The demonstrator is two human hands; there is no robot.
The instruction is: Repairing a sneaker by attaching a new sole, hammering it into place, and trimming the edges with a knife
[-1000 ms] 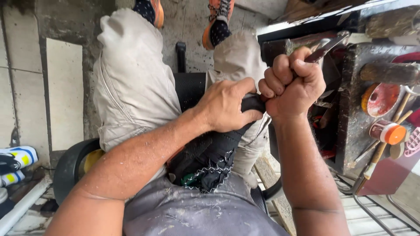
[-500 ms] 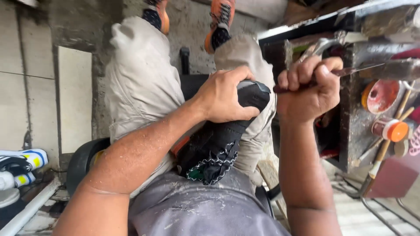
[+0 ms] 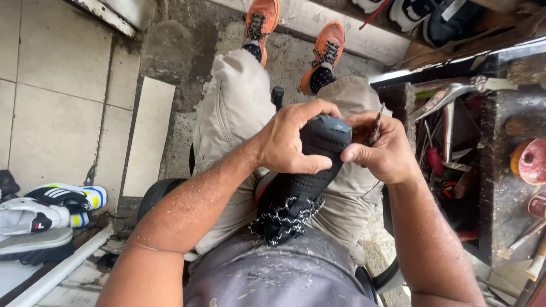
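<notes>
We have one camera only. It sits on our head and looks almost straight down. It is very close to our arms, so they fill the bottom of the picture and reach up to the middle. Our left hand (image 3: 290,139) and right hand (image 3: 382,150) meet near the middle, over our lap. Past our knees, at the top, we see our orange shoes (image 3: 293,40) on the floor (image 3: 68,74). A cluttered tool shelf (image 3: 489,153) fills the right edge.

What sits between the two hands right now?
In the head view, the toe of a black shoe sits between the left hand and the right hand, which pinches a thin metal tool.
</notes>
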